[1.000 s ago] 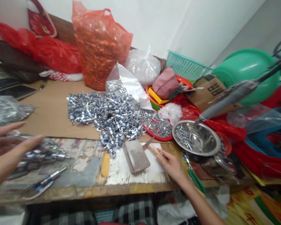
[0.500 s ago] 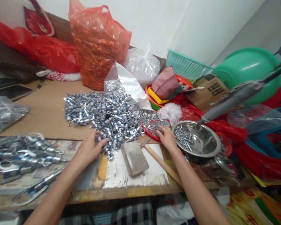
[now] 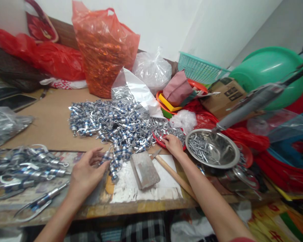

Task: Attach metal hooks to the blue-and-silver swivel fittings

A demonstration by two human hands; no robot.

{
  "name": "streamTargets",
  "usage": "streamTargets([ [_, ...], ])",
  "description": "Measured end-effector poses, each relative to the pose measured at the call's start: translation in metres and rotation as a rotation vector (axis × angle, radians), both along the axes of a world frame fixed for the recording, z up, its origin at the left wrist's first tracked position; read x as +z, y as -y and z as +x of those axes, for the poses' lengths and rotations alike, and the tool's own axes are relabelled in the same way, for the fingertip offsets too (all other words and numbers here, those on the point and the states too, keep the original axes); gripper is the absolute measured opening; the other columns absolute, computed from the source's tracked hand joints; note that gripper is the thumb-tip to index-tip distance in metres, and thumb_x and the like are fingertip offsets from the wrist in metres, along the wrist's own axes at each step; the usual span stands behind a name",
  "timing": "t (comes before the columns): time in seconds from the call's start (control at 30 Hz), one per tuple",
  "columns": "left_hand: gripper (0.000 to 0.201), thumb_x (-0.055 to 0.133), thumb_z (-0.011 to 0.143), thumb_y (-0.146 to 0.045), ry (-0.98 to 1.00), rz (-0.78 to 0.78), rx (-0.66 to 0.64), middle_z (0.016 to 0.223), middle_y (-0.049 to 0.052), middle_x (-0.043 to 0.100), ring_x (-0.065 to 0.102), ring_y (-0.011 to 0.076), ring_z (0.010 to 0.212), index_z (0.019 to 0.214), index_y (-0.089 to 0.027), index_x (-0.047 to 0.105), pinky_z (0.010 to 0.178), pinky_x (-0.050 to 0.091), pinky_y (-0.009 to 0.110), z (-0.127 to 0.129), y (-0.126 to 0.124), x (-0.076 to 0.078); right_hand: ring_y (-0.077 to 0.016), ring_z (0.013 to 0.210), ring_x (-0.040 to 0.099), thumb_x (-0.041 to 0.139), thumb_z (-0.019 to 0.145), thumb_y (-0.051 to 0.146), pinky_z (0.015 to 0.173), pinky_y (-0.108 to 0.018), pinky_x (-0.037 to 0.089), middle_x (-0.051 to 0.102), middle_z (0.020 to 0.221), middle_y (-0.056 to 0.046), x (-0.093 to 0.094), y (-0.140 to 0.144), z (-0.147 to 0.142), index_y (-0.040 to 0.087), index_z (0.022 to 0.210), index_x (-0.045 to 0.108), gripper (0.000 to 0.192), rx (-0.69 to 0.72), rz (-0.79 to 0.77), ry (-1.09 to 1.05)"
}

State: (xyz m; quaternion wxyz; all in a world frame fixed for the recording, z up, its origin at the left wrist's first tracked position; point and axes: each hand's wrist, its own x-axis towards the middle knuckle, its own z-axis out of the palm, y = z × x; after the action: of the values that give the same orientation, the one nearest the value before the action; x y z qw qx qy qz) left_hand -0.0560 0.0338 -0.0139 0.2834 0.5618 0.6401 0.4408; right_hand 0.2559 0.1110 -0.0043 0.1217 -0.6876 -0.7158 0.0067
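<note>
Grey block (image 3: pixel 146 169): sits on a white sheet (image 3: pixel 166 193) near the bench front; clock hours count from it unless a hand is named.
Bench (image 3: pixel 131 206): worn wooden edge at 6 o'clock, plaid cloth (image 3: pixel 147 232) in the space beneath.
Cardboard (image 3: pixel 47 126): brown, laid flat at 10 o'clock.
Wall (image 3: pixel 166 23): pale, rising behind the bench at 12.
Bags: a filled orange-red bag (image 3: pixel 104 57) stands at 11 o'clock, a knotted clear bag (image 3: pixel 153 70) at 12.
Far side: turquoise basket (image 3: pixel 202 69) at 1 o'clock; printed carton (image 3: pixel 223 99) and green basin (image 3: pixel 270 77) at 2; steel bowl (image 3: pixel 223 149), with metal pins inside, just short of 3.
Wooden handle (image 3: pixel 175 174): beside the block at 3 o'clock, attached to a short blade.
Mound of fittings (image 3: pixel 113 121): blue and silver, between 10 and 11, partly on the cardboard.
Left hand (image 3: pixel 89 169): at 9 o'clock, thumb and fingers pinching a metal fitting (image 3: pixel 106 157), which lies at the hand's 2 o'clock; the mound is just beyond.
Right hand (image 3: pixel 173 146): at 2 o'clock, fingertips gathered over the red tray (image 3: pixel 157 142) of small metal pieces; whether they pinch one I cannot tell.
</note>
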Motion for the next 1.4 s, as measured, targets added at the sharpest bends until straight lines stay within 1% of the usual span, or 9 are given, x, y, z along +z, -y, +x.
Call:
streamTargets([
  [0.1,0.038,0.061,0.068,-0.034,-0.004,0.066,-0.036,0.096,0.007,0.064,0.060,0.0230,0.087,0.102,-0.020,0.057,0.084,0.045,0.037,0.011,0.009,0.016,-0.0166,0.090,0.052,0.040,0.087,0.027,0.079,-0.025,0.036,0.059,0.094,-0.007,0.001,0.005,0.006,0.017,0.089,0.063,0.025,-0.049,0.024,0.022],
  [0.27,0.024,0.058,0.072,-0.027,0.077,0.055,-0.469,0.096,0.006,0.064,0.058,0.0229,0.091,0.095,-0.023,0.065,0.082,0.045,0.032,0.051,0.029,0.034,-0.0172,0.086,0.055,0.050,0.082,0.034,0.073,-0.025,0.038,0.060,0.091,-0.006,0.005,0.003,0.007,0.020,0.095,0.063,0.023,-0.061,-0.058,0.060],
  [0.33,0.023,0.056,0.073,-0.023,0.085,0.112,-0.547,0.095,0.007,0.062,0.057,0.0229,0.093,0.093,-0.023,0.067,0.082,0.044,0.032,0.064,0.035,0.032,-0.0176,0.083,0.057,0.052,0.081,0.033,0.069,-0.025,0.038,0.061,0.091,-0.006,0.006,-0.001,0.005,0.021,0.092,0.065,0.021,-0.056,-0.094,0.076],
  [0.53,0.033,0.070,0.059,-0.022,0.231,-0.036,-0.383,0.087,0.006,0.070,0.062,0.0250,0.079,0.092,-0.023,0.069,0.075,0.048,0.036,0.070,0.037,0.017,-0.0199,0.085,0.059,0.052,0.080,0.026,0.067,-0.025,0.040,0.064,0.092,-0.007,0.012,-0.008,0.001,0.021,0.087,0.066,0.017,-0.043,-0.152,0.107],
  [0.63,0.020,0.072,0.055,-0.023,0.272,-0.124,-0.341,0.075,0.005,0.072,0.064,0.0252,0.071,0.075,-0.021,0.072,0.071,0.050,0.037,0.067,0.036,0.018,-0.0185,0.089,0.058,0.049,0.082,0.028,0.070,-0.024,0.040,0.064,0.096,-0.004,0.014,-0.009,-0.003,0.023,0.094,0.064,0.020,-0.012,-0.162,0.107],
  [0.8,0.009,0.067,0.060,-0.022,0.255,-0.083,-0.336,0.079,0.003,0.074,0.065,0.0257,0.082,0.065,-0.026,0.073,0.085,0.046,0.040,0.067,0.036,0.025,-0.0199,0.091,0.057,0.047,0.082,0.031,0.073,-0.026,0.041,0.063,0.100,-0.008,0.013,-0.014,-0.017,0.020,0.095,0.063,0.023,-0.016,-0.161,0.125],
  [1.1,0.014,0.063,0.066,-0.024,0.189,-0.005,-0.401,0.083,0.004,0.073,0.066,0.0253,0.082,0.074,-0.027,0.074,0.081,0.049,0.038,0.065,0.038,0.026,-0.0203,0.090,0.058,0.056,0.075,0.019,0.076,-0.026,0.041,0.065,0.096,-0.008,0.014,-0.022,-0.013,0.019,0.093,0.066,0.021,0.030,-0.106,0.032],
  [1.27,0.021,0.064,0.067,-0.024,0.149,0.052,-0.368,0.088,0.003,0.073,0.067,0.0237,0.082,0.085,-0.027,0.071,0.080,0.051,0.034,0.064,0.040,0.019,-0.0210,0.088,0.059,0.048,0.081,0.016,0.078,-0.030,0.042,0.067,0.092,-0.009,0.019,-0.003,-0.002,0.018,0.092,0.067,0.022,-0.016,0.041,-0.129],
  [1.4,0.027,0.062,0.067,-0.023,0.154,0.114,-0.348,0.086,0.001,0.073,0.068,0.0199,0.077,0.094,-0.025,0.068,0.074,0.053,0.028,0.065,0.041,0.015,-0.0168,0.086,0.060,0.049,0.082,0.018,0.079,-0.027,0.044,0.067,0.091,-0.007,0.028,0.027,-0.014,0.017,0.091,0.067,0.021,0.025,0.154,-0.290],
])
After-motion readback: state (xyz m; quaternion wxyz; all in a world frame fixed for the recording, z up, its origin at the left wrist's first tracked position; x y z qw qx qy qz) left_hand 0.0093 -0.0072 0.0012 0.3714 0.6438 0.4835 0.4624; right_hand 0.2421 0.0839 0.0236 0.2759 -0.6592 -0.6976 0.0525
